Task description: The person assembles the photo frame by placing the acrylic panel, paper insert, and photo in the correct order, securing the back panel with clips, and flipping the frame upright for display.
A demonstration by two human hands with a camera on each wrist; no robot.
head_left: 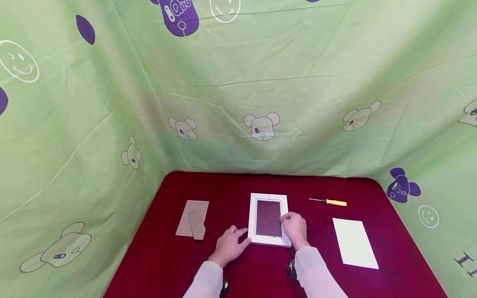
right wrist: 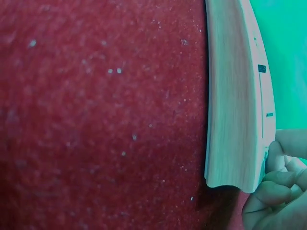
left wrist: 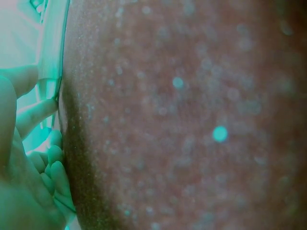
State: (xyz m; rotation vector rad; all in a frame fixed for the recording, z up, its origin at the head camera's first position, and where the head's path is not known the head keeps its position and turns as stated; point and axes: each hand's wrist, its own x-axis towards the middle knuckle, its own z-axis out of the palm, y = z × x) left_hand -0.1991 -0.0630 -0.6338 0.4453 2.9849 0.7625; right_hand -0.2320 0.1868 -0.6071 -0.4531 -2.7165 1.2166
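A white picture frame (head_left: 267, 240) lies face down on the table, its inner rim and opening showing. Small dark fasteners dot the rim at top and bottom. At the frame's lower left corner, my left hand (head_left: 228, 247) touches it with extended thumb and index finger, thumb on the near edge and index on the left side. My right hand (head_left: 295, 227) is over the right side, its curled fingertips pinching at the inner edge. What lies between those fingertips is too small to tell. In the right wrist view, the frame's side (right wrist: 232, 100) stands beside the bent fingers.
A brown backing board (head_left: 184, 221) with a stand leg lies to the left. At the right are a yellow-handled screwdriver (head_left: 335, 203) and a white sheet (head_left: 355, 244). The dark red table (head_left: 231, 186) is bordered by green patterned cloth (head_left: 223, 153) at the back and sides.
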